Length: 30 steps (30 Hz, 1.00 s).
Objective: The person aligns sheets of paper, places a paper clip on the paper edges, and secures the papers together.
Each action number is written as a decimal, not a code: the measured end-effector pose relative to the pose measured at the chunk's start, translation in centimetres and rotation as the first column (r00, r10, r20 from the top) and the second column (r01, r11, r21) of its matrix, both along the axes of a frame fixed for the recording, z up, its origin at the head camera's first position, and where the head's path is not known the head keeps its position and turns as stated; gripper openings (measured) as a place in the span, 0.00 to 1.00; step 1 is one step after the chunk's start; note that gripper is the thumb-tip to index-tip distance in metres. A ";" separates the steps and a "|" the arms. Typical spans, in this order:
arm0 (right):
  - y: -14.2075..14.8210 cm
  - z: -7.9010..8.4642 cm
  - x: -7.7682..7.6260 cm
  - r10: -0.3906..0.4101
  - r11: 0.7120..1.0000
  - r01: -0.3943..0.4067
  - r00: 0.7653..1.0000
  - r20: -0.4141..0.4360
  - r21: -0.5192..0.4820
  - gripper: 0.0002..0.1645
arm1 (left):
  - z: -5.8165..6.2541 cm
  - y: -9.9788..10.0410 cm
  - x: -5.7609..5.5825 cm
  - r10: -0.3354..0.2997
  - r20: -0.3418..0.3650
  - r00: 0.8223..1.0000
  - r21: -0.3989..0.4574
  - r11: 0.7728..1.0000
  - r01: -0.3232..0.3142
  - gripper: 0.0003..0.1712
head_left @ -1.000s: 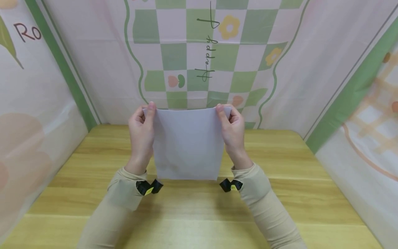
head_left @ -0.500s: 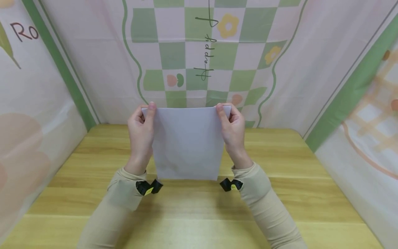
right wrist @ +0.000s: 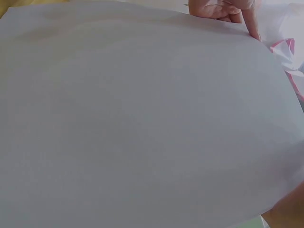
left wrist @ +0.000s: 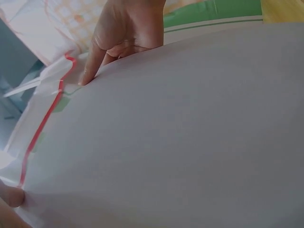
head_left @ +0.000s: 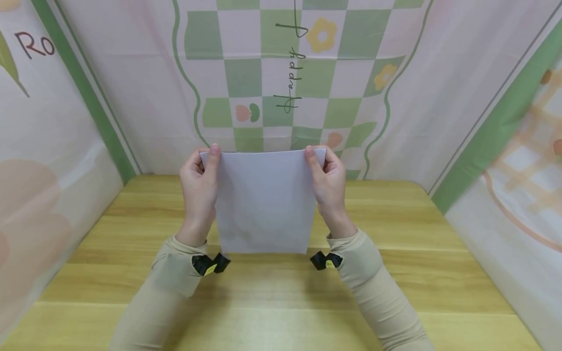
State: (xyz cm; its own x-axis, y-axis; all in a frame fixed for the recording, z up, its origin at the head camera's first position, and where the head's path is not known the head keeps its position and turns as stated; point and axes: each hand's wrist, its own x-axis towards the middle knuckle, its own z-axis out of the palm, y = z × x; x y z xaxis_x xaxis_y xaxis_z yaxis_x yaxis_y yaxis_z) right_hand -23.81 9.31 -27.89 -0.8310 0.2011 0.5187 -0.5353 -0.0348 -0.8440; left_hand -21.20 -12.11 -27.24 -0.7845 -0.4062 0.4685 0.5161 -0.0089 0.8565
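A plain white sheet of paper (head_left: 266, 202) is held up in the middle of the head view, its face toward me. My left hand (head_left: 199, 185) pinches its upper left corner, thumb in front and fingers curled behind. At the upper right corner my right hand (head_left: 328, 181) pinches it the same way. The top edge sags slightly between the thumbs. In the left wrist view the paper (left wrist: 180, 128) fills most of the picture, with the right hand (left wrist: 128, 33) at its far edge. The right wrist view shows the paper (right wrist: 142, 114) too, with the left hand (right wrist: 225, 10) beyond it.
A wooden table (head_left: 272, 302) lies under the hands. Behind it hangs a curtain (head_left: 246, 78) with green and white checks, flowers and lettering. More printed curtains stand along the left and right sides. Each sleeve cuff carries a small black camera (head_left: 210, 264).
Both hands keep their grip on the paper and stay nearly still. The sheet's top edge straightens a little, then sags slightly again. The head view shifts a few pixels.
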 end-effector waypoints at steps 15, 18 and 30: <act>0.4 -0.3 0.0 0.003 1.000 -0.003 1.000 0.007 0.002 0.06 | -0.4 0.1 0.0 -0.028 0.048 0.998 -0.053 0.998 0.030 0.17; 0.4 -0.4 -0.1 0.008 1.000 -0.008 1.000 0.005 -0.006 0.06 | -0.5 0.1 0.0 -0.025 0.046 0.999 -0.052 0.998 0.028 0.18; 0.3 -0.1 -0.2 0.023 1.000 -0.023 0.999 0.026 0.004 0.07 | -0.1 0.2 0.0 -0.025 0.047 0.999 -0.022 0.999 0.026 0.19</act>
